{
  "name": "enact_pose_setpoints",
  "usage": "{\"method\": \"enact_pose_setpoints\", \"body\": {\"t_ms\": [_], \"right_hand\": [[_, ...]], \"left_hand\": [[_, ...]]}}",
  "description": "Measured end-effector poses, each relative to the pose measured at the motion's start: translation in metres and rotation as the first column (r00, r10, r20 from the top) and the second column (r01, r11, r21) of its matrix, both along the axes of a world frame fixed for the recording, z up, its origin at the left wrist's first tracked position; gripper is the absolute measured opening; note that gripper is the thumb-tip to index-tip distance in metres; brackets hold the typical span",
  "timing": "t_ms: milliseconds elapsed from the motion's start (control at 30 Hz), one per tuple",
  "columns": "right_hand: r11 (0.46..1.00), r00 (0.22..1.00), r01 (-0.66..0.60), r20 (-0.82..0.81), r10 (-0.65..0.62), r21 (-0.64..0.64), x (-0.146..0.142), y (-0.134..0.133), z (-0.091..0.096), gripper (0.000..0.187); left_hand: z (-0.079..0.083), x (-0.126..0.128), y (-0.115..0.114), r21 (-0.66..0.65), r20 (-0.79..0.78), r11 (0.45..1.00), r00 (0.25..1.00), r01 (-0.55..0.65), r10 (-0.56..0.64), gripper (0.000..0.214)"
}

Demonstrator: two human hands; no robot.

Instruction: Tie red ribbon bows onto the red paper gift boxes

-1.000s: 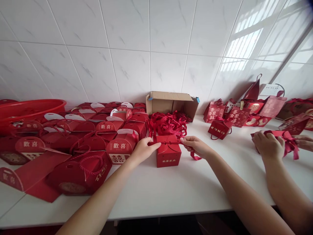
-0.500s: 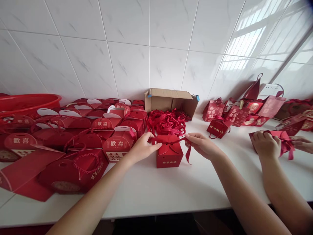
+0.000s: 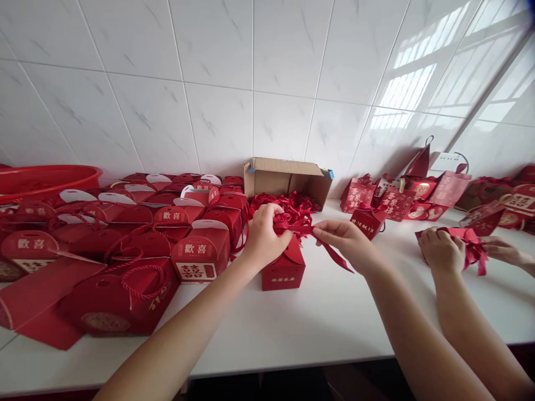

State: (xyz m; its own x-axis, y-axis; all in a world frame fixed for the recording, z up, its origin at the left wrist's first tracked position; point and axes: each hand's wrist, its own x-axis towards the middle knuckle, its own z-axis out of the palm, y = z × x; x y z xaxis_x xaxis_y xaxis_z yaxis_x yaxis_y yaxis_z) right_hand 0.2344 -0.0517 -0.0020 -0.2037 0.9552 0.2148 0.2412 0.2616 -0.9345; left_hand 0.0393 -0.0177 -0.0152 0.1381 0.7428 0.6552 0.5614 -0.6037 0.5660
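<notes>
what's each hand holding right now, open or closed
left hand: closed on the red ribbon, at the top of the small red box.
right hand: pinched shut on the same red ribbon, other side.

left hand (image 3: 264,234): pinches red ribbon (image 3: 309,233) above small red box (image 3: 284,264) | right hand (image 3: 346,242): pinches same ribbon, tail hanging | box: on white table (image 3: 309,317) | co-worker's hands (image 3: 441,250): on another red box, far right
</notes>
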Motion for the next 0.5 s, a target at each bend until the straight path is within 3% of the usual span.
{"method": "enact_pose_setpoints", "body": {"t_ms": [67,133,233,333,500], "right_hand": [[0.997,0.991,0.063,0.113,-0.068,0.045,-0.002,0.003,-0.007,0.035],[0.996,0.985,0.029,0.167,-0.042,0.081,-0.009,0.007,-0.014,0.041],[0.992,0.986,-0.073,0.154,0.056,0.107,-0.028,0.014,-0.023,0.036],[0.984,0.995,-0.048,0.093,0.032,0.170,-0.045,0.019,-0.029,0.032],[0.980,0.995,0.094,0.027,-0.100,0.175,-0.052,0.024,-0.039,0.029]], "left_hand": [[0.000,-0.004,0.001,-0.017,0.000,0.999,1.000,-0.029,0.029,0.030],[0.000,-0.005,0.000,-0.023,-0.018,0.998,0.999,-0.050,0.049,0.029],[0.001,-0.004,-0.002,-0.025,-0.050,0.997,0.996,-0.069,0.068,0.026],[0.005,-0.007,-0.006,-0.110,-0.083,0.990,0.993,-0.091,0.082,0.024],[0.005,-0.031,-0.007,-0.375,0.061,0.921,0.994,0.107,-0.091,0.028]]}}
